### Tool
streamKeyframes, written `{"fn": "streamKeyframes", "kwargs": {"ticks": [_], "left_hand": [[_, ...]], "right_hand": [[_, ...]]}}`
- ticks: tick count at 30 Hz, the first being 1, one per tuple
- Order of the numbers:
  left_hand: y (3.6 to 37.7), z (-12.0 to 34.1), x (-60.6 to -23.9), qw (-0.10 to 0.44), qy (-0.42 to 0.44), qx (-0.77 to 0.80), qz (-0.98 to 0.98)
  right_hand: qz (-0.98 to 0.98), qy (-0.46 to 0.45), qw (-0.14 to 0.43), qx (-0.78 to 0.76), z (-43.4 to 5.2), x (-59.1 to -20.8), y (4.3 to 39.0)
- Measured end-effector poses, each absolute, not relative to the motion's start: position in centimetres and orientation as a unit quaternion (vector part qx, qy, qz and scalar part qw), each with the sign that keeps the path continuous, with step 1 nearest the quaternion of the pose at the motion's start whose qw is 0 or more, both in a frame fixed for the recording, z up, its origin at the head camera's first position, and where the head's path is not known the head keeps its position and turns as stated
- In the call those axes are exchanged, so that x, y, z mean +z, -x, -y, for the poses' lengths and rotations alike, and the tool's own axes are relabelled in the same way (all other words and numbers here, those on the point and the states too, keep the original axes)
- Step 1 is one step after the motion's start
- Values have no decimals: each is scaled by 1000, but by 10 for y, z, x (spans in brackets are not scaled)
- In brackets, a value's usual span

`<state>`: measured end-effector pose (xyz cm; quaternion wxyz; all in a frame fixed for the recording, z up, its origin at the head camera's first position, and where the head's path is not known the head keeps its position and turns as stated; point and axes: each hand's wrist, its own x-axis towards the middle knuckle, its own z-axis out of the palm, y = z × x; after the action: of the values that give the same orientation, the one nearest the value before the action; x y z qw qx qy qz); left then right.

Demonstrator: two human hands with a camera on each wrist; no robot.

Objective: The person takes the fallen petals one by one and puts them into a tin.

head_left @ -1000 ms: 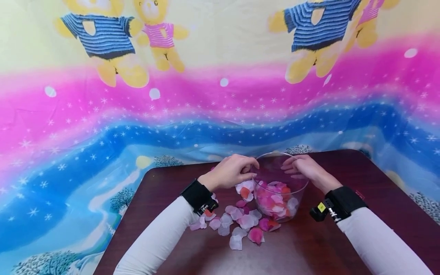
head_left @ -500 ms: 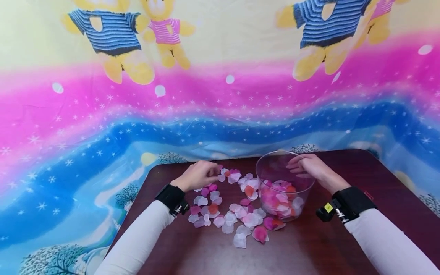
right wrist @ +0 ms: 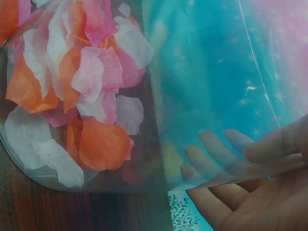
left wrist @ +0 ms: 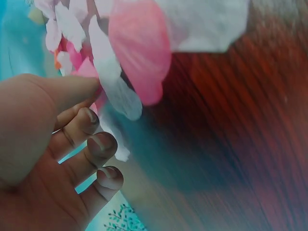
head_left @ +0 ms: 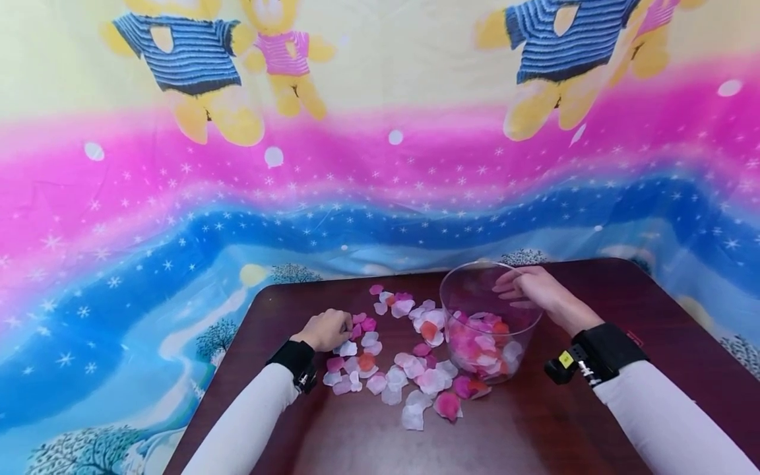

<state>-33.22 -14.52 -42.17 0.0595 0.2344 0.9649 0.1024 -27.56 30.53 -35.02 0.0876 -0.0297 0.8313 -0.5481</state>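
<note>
From the head view I see bare dark table (head_left: 368,442) nearest me, wide open between the two white sleeves right down to the near edge. Moving up, loose petals (head_left: 410,379) lie scattered across the middle, white, pink and orange, the closest ones just short of that open strip. My left hand (head_left: 325,329) sits low at the left fringe of the scatter, fingers curled down onto the petals there; the table's left edge is near that wrist, so little room on that side. The left wrist view brings it close: thumb and forefinger pressed together at a pink petal (left wrist: 89,72), the other fingers (left wrist: 98,144) curled loosely beneath, wood grain open to the right. I cannot tell from either view how many petals are pinched.

To the right stands the clear bowl (head_left: 522,316), upright, petals heaped in its bottom, touching the scatter's right end. My right hand (head_left: 528,287) grips its far right rim, fingers hooked over the edge. The right wrist view shows what the head view cannot: fingers (right wrist: 216,154) seen through the clear wall, lying inside it, with the thumb outside, and the petal heap (right wrist: 72,86) pressed against the base. Beyond the bowl, a strip of table runs to the far edge, then the printed backdrop (head_left: 380,165).
</note>
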Motion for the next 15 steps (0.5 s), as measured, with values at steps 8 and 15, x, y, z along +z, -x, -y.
{"fn": "streamKeyframes", "kwargs": {"ticks": [8,15], "left_hand": [[328,135,-397,27,-261,113,-958],[316,107,-348,-35,-327,152,-932]], "right_hand": [[-831,36,90,-548,-308,-350,276],[-829,38,90,-551,-308,-351,277]]}}
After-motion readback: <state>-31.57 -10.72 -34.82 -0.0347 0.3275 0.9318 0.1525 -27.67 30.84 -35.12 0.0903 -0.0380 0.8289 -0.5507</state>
